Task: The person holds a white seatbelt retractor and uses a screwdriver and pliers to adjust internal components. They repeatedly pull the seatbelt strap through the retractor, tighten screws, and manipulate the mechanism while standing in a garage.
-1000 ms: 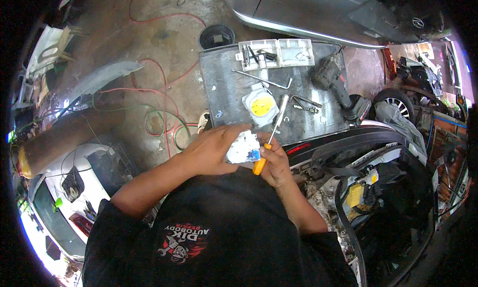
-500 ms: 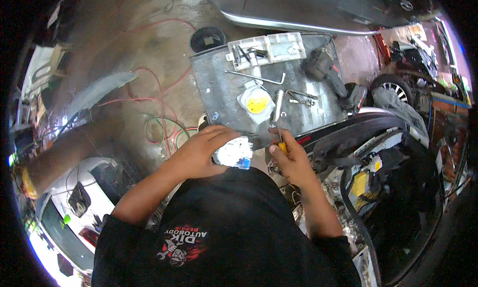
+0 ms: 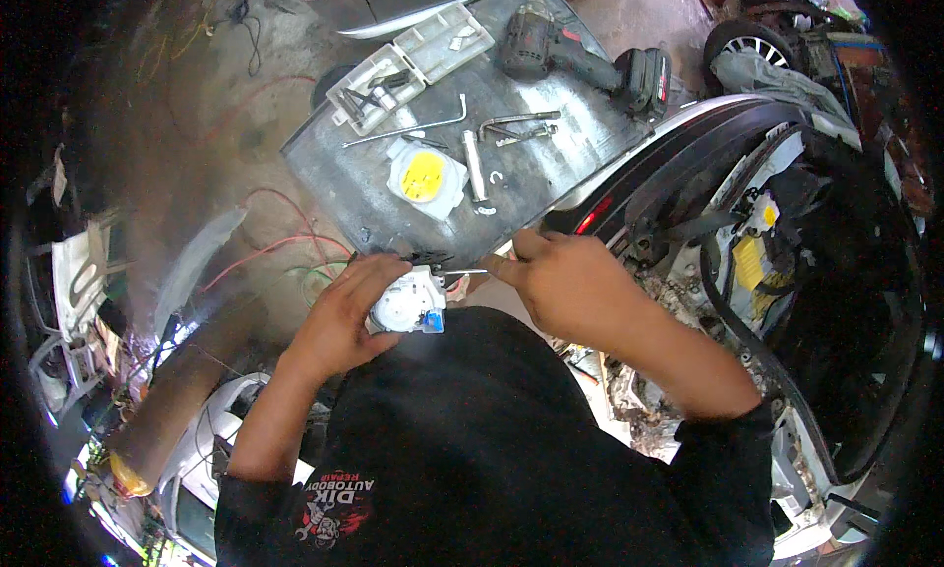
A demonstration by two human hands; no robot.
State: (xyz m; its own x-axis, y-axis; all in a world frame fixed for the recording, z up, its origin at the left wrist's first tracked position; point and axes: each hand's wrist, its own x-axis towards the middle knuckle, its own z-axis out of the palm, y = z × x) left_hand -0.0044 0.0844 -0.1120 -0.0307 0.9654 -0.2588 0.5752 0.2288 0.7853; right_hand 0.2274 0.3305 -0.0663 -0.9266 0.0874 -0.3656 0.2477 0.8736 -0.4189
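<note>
My left hand (image 3: 344, 316) grips a white round plastic housing (image 3: 401, 304) with a blue corner, close in front of my shirt. My right hand (image 3: 575, 284) is wrapped round a screwdriver (image 3: 466, 271); its handle is hidden in the fist. The thin metal shaft points left, and its tip meets the upper right edge of the housing. Past my hands, a pale plastic part with a yellow round face (image 3: 423, 178) lies on a dark worktable (image 3: 329, 179). Beside it rest a silver cylindrical socket (image 3: 475, 169) and small white clips (image 3: 485, 211).
On the table are an open organizer case (image 3: 444, 48), a bent metal rod (image 3: 423, 127), L-shaped wrenches (image 3: 516, 119) and a cordless impact wrench (image 3: 565, 54). An open car body section (image 3: 787, 301) lies at right, a wheel (image 3: 752, 51) beyond. Red hoses (image 3: 285, 240) cross the floor at left.
The screwdriver has turned from pointing away to pointing left, its tip now against the housing. My left hand and the housing have shifted slightly left. The whole view has turned.
</note>
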